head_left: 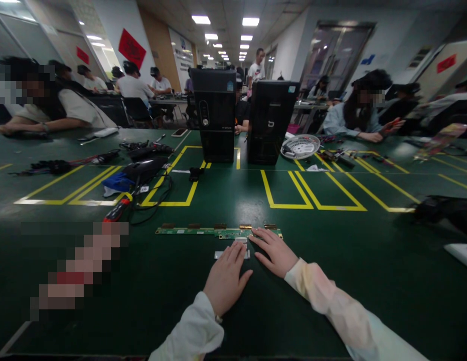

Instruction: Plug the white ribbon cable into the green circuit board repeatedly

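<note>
A long, narrow green circuit board (197, 231) lies across the green table, with copper-coloured tabs along its far edge. My right hand (277, 254) rests palm down with its fingers spread, the fingertips over the right part of the board. Just to the left, my left hand (225, 281) is stretched out flat, its fingertips by the board's near edge at a small white connector or flat cable (241, 239). A small whitish strip (220, 254) lies partly hidden under the left fingers. Neither hand has anything visibly gripped.
Two black computer towers (218, 120) stand ahead, with a white round basket (300, 147) to their right. Left of the board lie a red-and-black handled tool (118, 209), a black cable (167, 193) and a blue item (118, 183). Yellow tape (289, 205) marks the table (143, 311). Other people sit around.
</note>
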Demonstrator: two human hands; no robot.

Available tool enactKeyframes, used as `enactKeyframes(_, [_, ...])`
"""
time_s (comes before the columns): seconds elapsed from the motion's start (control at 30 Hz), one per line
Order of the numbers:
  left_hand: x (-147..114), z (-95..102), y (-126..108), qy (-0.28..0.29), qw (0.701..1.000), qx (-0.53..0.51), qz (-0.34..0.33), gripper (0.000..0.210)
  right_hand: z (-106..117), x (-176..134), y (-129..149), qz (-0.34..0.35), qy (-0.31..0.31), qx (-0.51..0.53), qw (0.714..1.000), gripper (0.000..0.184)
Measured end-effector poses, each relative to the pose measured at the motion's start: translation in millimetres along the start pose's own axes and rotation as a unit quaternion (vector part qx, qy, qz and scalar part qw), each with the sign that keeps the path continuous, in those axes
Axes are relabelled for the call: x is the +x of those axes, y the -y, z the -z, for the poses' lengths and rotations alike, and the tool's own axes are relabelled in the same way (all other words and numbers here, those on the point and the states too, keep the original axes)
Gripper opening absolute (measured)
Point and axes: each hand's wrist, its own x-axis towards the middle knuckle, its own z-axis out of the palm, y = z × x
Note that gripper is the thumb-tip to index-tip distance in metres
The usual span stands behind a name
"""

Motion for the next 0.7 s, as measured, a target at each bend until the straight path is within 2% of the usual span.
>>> enactKeyframes(0.27, [2,-0.7,-5,-0.014,1.000,0.022,-0.001,0.051,-1,0,1,-0.002,-0.003,0.000,1.000,0.047])
enactKeyframes(0.43, [-2,9.4,0,-0.067,0.997,0.035,-0.003,0.049,-1,0,1,-0.002,0.004,-0.009,1.000,0.048])
enactKeyframes(0.53, [-15,17.8,16,-0.093,0.994,0.046,0.034,0.047,1,1,2,-0.003,0.017,-0.014,1.000,0.049])
enactKeyframes(0.7, [-55,21.5,61,-0.053,0.988,0.073,0.126,0.051,3,1,3,-0.004,0.022,-0.009,1.000,0.049])
